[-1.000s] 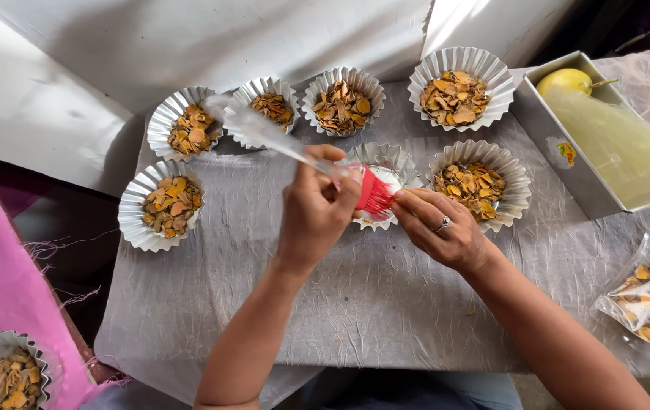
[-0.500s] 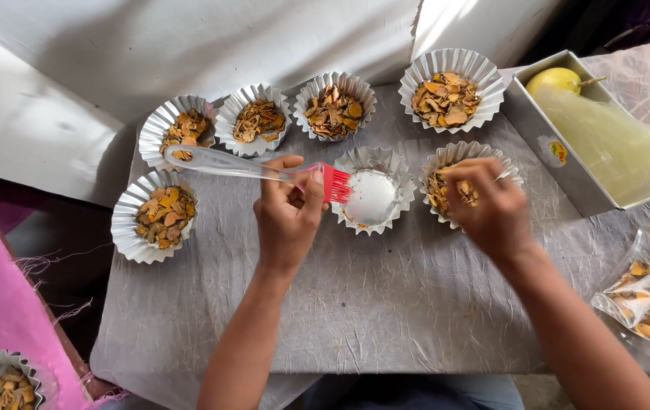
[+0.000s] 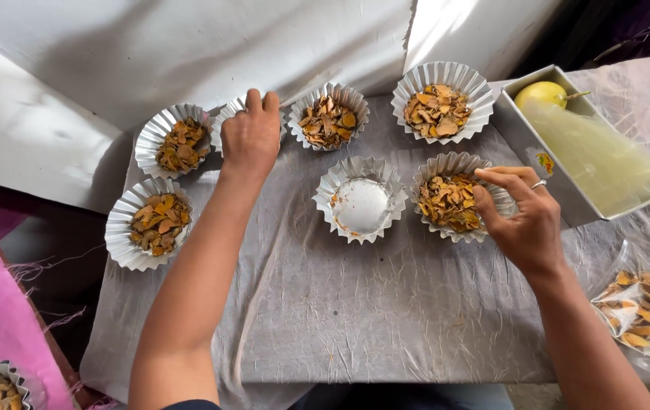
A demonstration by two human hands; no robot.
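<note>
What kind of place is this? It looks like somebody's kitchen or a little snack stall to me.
Probably a small home or stall food-preparation spot, not a factory. A low table covered with crinkled grey paper holds fluted foil cups filled with yellow-orange dried chips, one emptied cup, and a clear bag of chips. Bare hands do the sorting.

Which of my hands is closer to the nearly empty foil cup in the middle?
Right. The right hand rests on the filled cup just beside the nearly empty cup; the left hand is farther off, at the back row.

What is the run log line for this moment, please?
left hand: on back cup | right hand: at filled cup | middle cup: almost empty
</note>
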